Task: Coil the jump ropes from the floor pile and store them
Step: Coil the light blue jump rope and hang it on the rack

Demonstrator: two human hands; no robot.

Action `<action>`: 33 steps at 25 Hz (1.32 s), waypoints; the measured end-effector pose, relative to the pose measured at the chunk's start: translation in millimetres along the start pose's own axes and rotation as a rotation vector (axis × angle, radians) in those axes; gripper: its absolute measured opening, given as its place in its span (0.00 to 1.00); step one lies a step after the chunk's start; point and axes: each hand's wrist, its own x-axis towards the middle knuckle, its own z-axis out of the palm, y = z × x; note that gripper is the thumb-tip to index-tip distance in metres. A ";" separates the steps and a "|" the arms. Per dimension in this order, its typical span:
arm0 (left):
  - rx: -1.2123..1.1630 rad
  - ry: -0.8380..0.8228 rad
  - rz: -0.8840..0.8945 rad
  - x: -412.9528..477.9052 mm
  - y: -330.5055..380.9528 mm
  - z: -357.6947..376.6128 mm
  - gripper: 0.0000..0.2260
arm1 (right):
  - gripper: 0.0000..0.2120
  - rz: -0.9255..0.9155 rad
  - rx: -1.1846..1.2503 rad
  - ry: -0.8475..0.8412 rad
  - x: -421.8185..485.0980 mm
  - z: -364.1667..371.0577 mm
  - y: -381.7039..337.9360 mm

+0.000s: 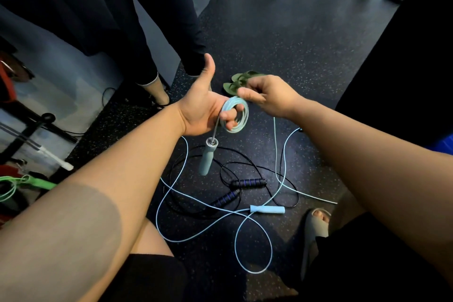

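The light-blue jump rope [274,154] is judged to be a thin, light, springy plastic cord: smooth enough to slip, stiff enough that loops would spring open if released, yet in no way fragile. It is best controlled at the cord itself rather than at the foam grips, with each turn pinched where it crosses the fingers. A small coil [239,115] of several turns is seen wound round the curled fingers of the left hand [198,105], whose thumb is raised clear. Just beside the coil's upper edge, the cord is pinched between thumb and forefinger of the right hand [267,95], the other fingers being folded in. Directly below the left hand, one dangling handle [207,159] is hung from the coil by a short length of cord, off the floor [294,44]. From under the right hand the loose cord is led down to the floor, where it is spread in wide loops below both forearms, ending at the second handle [267,209], which lies well below the right hand. A black jump rope [248,182] is tangled beneath those loops, under both hands, so snagging is thought likely as slack is drawn up. A green rope [14,184] can be made out far to the left of the left forearm.
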 end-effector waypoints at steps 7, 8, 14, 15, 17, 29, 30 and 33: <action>-0.344 0.112 0.189 -2.7 1.5 -13.2 0.54 | 0.21 0.251 0.073 -0.093 -6.4 26.8 8.6; -0.397 0.124 0.219 -2.4 1.5 -14.5 0.54 | 0.19 0.276 0.087 -0.137 -7.6 32.0 8.3; -0.595 0.349 0.391 6.1 -1.8 -32.3 0.59 | 0.12 0.321 0.068 -0.429 -16.3 42.2 -2.4; -0.607 0.387 0.398 7.0 -2.1 -33.6 0.60 | 0.12 0.294 0.016 -0.442 -14.8 40.7 -5.5; -0.602 0.447 0.403 7.8 -2.1 -32.9 0.61 | 0.12 0.221 -0.104 -0.463 -11.9 38.6 -13.5; -0.079 0.502 0.171 19.9 -11.5 -22.7 0.59 | 0.16 -0.087 -0.470 -0.256 0.9 9.9 -51.2; -0.013 0.451 0.154 20.7 -11.8 -19.8 0.58 | 0.16 -0.116 -0.482 -0.217 2.0 6.9 -52.7; 0.026 0.342 0.129 20.4 -11.9 -15.9 0.55 | 0.14 -0.138 -0.453 -0.225 1.4 0.8 -58.4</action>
